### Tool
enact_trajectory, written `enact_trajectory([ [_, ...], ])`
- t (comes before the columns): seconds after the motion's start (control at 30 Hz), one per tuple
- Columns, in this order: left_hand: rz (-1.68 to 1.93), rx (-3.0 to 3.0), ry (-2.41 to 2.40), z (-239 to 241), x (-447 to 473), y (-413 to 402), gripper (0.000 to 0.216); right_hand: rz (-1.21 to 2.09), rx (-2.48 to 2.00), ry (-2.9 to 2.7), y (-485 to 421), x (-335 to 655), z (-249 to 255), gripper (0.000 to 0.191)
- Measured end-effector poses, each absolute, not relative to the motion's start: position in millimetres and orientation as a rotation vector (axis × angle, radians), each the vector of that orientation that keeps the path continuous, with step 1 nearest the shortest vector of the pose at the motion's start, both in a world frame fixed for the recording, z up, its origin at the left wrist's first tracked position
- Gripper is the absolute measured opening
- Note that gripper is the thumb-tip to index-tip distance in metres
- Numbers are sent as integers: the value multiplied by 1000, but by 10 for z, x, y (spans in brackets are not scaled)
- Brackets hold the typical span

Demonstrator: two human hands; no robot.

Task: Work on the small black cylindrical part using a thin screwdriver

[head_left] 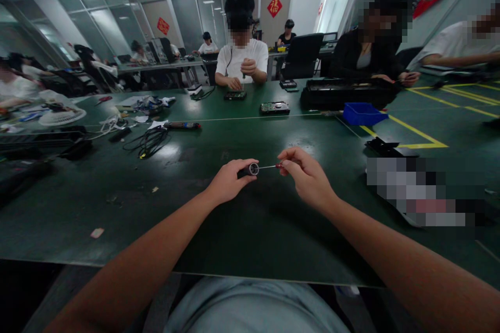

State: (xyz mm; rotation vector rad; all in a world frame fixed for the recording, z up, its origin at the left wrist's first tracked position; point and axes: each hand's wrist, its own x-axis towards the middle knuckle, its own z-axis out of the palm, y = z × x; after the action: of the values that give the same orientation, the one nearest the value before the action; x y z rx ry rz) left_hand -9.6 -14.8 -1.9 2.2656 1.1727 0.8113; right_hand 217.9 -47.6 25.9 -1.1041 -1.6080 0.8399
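My left hand (229, 181) is closed round a small dark cylindrical part (246, 170) whose ring-shaped, light-rimmed end faces right and toward me. In my right hand (307, 176) is a thin screwdriver (269, 167), pinched by its red handle with the fingertips. Its metal shaft points left and reaches the ringed end of the part; whether the tip sits inside or only touches the rim I cannot make out. Both hands are just above the green tabletop (242, 234), near its front edge.
Left of my hands lie a coiled black cable (150, 140) and a pen-like tool (182, 125). A hard drive (275, 107), a blue bin (363, 114) and a long black casing (347, 94) stand farther back. Opposite, a person (242, 57) works on a circuit board (235, 95). A blurred-out object (414, 192) is at right.
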Motion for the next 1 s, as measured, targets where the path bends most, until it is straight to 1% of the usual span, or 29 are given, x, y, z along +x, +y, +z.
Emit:
enact_trajectory([
  [0.03, 811, 2267, 1170, -23, -95, -146, 42, 840, -1106, -1626, -476, 2178, 260, 14],
  [0.13, 803, 2267, 1164, -28, -93, -141, 41, 832, -1139, -1680, -473, 2177, 263, 29],
  [0.17, 800, 2266, 1168, -28, -93, -140, 41, 827, -1149, -1686, -473, 2178, 265, 31],
  [0.2, 800, 2265, 1172, -26, -94, -139, 41, 816, -1158, -1691, -474, 2179, 266, 30],
  [0.3, 809, 2263, 1186, -22, -97, -135, 41, 774, -1169, -1704, -481, 2182, 269, 18],
  [0.37, 822, 2262, 1193, -26, -99, -133, 42, 772, -1165, -1674, -483, 2182, 265, 14],
  [0.53, 834, 2265, 1157, -45, -95, -135, 42, 847, -1090, -1582, -466, 2178, 245, 16],
  [0.67, 815, 2276, 1139, -41, -97, -137, 40, 855, -1080, -1625, -463, 2178, 243, 28],
  [0.7, 812, 2276, 1142, -36, -98, -138, 40, 844, -1093, -1627, -466, 2178, 243, 27],
  [0.83, 820, 2264, 1169, -16, -99, -146, 42, 857, -1054, -1519, -470, 2175, 243, 13],
  [0.9, 829, 2260, 1181, -12, -92, -149, 42, 881, -1016, -1457, -461, 2167, 241, 13],
  [1.0, 850, 2267, 1192, -12, -72, -148, 42, 890, -991, -1415, -436, 2148, 219, 19],
])
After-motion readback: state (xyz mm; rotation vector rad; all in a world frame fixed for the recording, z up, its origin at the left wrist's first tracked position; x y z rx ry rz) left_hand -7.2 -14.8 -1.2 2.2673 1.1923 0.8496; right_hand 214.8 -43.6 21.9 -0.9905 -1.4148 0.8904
